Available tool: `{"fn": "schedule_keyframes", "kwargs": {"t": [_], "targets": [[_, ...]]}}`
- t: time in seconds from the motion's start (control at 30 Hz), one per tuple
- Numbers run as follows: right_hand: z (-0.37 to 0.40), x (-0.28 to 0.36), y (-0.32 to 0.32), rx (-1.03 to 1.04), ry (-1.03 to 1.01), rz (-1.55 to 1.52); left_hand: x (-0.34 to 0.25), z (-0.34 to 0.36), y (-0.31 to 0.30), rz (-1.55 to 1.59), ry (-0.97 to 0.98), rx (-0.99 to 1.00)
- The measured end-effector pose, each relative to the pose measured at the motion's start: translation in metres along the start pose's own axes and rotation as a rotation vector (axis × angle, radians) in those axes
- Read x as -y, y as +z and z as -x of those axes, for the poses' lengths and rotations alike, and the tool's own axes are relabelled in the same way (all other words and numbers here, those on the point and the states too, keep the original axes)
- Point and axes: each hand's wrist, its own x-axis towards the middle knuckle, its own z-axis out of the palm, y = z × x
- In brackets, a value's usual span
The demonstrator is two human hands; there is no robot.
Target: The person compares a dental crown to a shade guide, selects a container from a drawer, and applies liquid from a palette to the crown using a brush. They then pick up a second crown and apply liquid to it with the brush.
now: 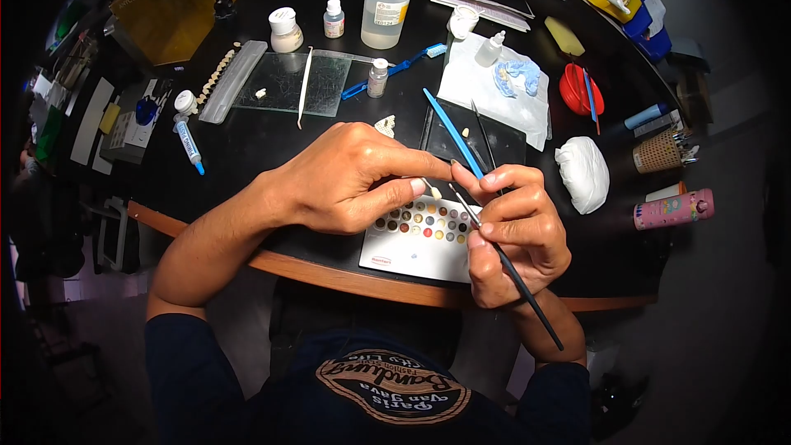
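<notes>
Brush, slim, black, pinched in right grip; left grip pinches stemmed ivory tooth.

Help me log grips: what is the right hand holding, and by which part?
A slim dark tool, by the shaft, nearer its thin tip; whether the blue tool is held too, I can't tell.

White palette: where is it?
Below centre in the head view, the white palette lies near the wooden edge, partly behind the left hand and right hand.
</notes>
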Motion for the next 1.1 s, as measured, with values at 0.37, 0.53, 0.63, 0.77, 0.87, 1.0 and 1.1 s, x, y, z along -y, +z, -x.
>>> {"fn": "schedule_keyframes", "kwargs": {"t": [0.37, 0.53, 0.63, 0.77, 0.87, 1.0, 1.1], "targets": [[-0.0016, 0.0017, -0.0001, 0.03, -0.008, 0.006, -0.0005, -0.0002, 0.0, 0.005, -0.007, 0.0], [-0.0019, 0.0036, 0.0004, 0.051, -0.025, 0.017, 0.0018, 0.0002, 0.002, -0.003, 0.048, -0.037], [-0.001, 0.0036, 0.0017, 0.054, -0.034, 0.037, 0.0004, -0.0002, 0.0011, -0.008, 0.03, -0.025], [0.0, 0.0028, 0.0018, 0.06, -0.046, 0.071, 0.0001, -0.0007, 0.0014, -0.023, 0.041, -0.027], [0.0007, 0.0026, 0.0018, 0.058, -0.045, 0.09, 0.0009, -0.0004, 0.0019, -0.023, 0.035, -0.018], [0.0017, 0.0026, 0.0007, 0.064, -0.047, 0.13, -0.0006, -0.0003, 0.0008, -0.027, 0.021, -0.011], [0.0019, 0.0021, 0.0005, 0.065, -0.052, 0.144, -0.0006, -0.0005, 0.0011, -0.02, 0.031, -0.02]]}}
